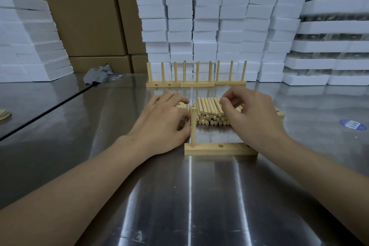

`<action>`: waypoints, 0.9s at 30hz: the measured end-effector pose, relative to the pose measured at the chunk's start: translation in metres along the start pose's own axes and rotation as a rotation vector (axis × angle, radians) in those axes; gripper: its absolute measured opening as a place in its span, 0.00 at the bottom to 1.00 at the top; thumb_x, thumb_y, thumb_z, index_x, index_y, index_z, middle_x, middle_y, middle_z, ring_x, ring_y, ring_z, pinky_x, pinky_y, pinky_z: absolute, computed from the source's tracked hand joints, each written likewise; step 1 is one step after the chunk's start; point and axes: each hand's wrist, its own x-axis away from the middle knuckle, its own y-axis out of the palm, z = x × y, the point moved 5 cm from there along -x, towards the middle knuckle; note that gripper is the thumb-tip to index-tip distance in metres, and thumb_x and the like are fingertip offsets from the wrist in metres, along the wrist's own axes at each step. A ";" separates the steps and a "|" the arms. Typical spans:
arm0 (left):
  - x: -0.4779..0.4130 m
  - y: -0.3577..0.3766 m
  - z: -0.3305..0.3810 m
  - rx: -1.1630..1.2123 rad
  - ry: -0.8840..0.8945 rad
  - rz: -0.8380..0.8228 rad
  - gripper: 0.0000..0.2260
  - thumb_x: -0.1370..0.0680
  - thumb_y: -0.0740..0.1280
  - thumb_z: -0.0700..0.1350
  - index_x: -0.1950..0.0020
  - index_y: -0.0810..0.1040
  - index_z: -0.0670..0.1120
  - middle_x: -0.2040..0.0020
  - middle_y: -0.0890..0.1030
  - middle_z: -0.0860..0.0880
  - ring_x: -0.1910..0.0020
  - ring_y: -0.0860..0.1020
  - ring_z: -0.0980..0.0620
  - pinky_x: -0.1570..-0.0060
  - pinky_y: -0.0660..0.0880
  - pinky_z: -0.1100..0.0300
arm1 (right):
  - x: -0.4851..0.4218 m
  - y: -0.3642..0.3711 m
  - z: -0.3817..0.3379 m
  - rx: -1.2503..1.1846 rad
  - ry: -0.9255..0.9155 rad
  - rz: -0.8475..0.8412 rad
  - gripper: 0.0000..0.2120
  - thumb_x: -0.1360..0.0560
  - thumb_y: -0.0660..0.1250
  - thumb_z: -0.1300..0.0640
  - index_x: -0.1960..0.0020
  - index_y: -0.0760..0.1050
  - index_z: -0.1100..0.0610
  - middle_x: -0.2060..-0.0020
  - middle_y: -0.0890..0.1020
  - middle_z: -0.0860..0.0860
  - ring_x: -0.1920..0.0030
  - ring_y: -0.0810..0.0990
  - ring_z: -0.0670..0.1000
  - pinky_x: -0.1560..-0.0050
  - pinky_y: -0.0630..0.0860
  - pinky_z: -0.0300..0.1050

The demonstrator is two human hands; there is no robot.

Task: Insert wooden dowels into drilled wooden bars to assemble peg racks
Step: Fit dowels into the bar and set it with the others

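Note:
A drilled wooden bar (pixel 229 149) lies across the steel table close to me. One dowel (pixel 193 126) stands upright in its left hole, and a bare hole (pixel 220 146) shows at the middle. Behind the bar lies a pile of loose dowels (pixel 207 109). My left hand (pixel 163 122) hovers palm down left of the upright dowel, fingers relaxed, thumb beside the dowel. My right hand (pixel 251 116) reaches over the pile, its thumb and forefinger pinching a dowel on top. This hand hides the bar's right end.
Three finished peg racks (pixel 196 84) stand in a row at the back. More wooden bars (pixel 280 113) lie partly hidden under both hands. White foam blocks (pixel 209 16) and cardboard boxes (pixel 85 16) wall the back. A grey rag (pixel 97 75) lies back left, a blue sticker (pixel 352 125) right.

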 end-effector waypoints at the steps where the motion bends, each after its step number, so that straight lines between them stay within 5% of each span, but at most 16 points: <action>1: 0.000 -0.001 0.000 -0.013 0.004 -0.003 0.12 0.20 0.67 0.56 0.42 0.87 0.56 0.29 0.74 0.58 0.25 0.65 0.55 0.29 0.61 0.53 | 0.000 0.000 0.000 0.000 -0.002 -0.001 0.07 0.19 0.65 0.48 0.55 0.79 0.44 0.63 0.83 0.38 0.57 0.82 0.42 0.55 0.82 0.53; 16: 0.003 -0.011 0.003 0.008 0.198 -0.142 0.15 0.23 0.69 0.44 0.43 0.87 0.62 0.31 0.75 0.61 0.26 0.66 0.58 0.32 0.66 0.55 | -0.001 -0.001 0.004 0.013 -0.024 0.004 0.07 0.20 0.65 0.47 0.56 0.79 0.43 0.64 0.82 0.37 0.58 0.81 0.40 0.57 0.81 0.50; 27: 0.004 -0.025 0.007 0.089 0.218 -0.197 0.10 0.21 0.75 0.54 0.40 0.87 0.63 0.31 0.75 0.62 0.28 0.66 0.60 0.31 0.71 0.50 | 0.000 0.000 0.005 0.000 -0.063 -0.017 0.07 0.20 0.66 0.48 0.56 0.78 0.42 0.58 0.81 0.31 0.56 0.81 0.38 0.60 0.74 0.39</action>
